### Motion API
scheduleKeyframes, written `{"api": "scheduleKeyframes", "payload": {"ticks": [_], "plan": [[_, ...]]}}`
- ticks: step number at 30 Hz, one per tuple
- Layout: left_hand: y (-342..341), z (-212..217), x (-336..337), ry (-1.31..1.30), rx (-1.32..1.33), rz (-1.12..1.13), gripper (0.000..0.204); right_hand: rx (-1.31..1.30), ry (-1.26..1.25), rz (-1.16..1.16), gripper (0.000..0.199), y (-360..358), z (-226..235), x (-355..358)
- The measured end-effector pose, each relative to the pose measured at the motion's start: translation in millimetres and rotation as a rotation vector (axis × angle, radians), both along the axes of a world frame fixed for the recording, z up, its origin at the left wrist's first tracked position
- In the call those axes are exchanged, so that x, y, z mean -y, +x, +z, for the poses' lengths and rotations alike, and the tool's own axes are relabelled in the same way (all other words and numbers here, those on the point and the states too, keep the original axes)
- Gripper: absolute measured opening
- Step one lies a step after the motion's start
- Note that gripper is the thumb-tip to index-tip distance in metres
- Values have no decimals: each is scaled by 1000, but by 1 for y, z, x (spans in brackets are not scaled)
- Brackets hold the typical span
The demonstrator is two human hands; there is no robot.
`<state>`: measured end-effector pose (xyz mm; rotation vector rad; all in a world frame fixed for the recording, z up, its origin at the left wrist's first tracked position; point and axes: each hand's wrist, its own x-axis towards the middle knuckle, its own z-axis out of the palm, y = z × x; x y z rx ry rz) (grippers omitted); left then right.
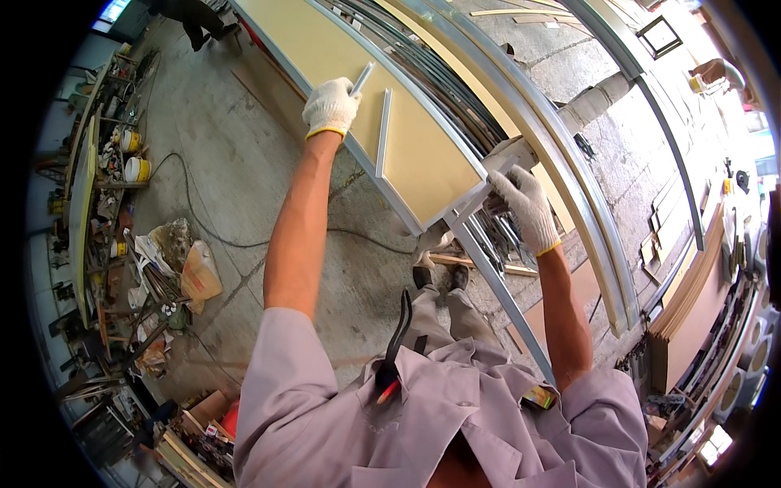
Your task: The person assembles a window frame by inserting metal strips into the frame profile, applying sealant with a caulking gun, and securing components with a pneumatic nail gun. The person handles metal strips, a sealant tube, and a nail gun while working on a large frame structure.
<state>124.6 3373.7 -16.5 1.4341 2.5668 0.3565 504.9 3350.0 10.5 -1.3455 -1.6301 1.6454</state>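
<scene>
My left hand (331,108), in a white knit glove with a yellow cuff, is closed around a short grey metal strip (364,77) above a long tan panel (435,159) edged in silvery metal. A slim metal strip (384,134) lies across that panel, close to this hand. At the panel's near right corner, my right hand (527,210), gloved the same way, has its fingers curled; what they grip is hidden. Just beyond them is a grey metal piece (514,153). A long metal bar (498,297) slants from the corner toward my right arm.
Long metal profiles (561,138) run along the panel's right side. A dark cable (236,242) trails over the concrete floor. Debris and a sack (200,275) lie at left, near cluttered shelving. Stacked brown boards (687,309) stand at right. Another person's legs (195,23) show at far left.
</scene>
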Motion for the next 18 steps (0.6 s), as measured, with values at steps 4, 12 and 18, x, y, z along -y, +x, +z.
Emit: {"api": "scheduleKeyframes", "payload": {"ticks": [4, 12, 18], "plan": [[4, -5, -3, 103, 20, -19, 32, 23, 12, 30, 34, 12, -8, 13], [-27, -43, 29, 711, 235, 169, 22, -17, 5, -20, 34, 9, 4, 40], [-23, -26, 29, 521, 297, 80, 30, -25, -155, -73, 29, 14, -4, 47]]}}
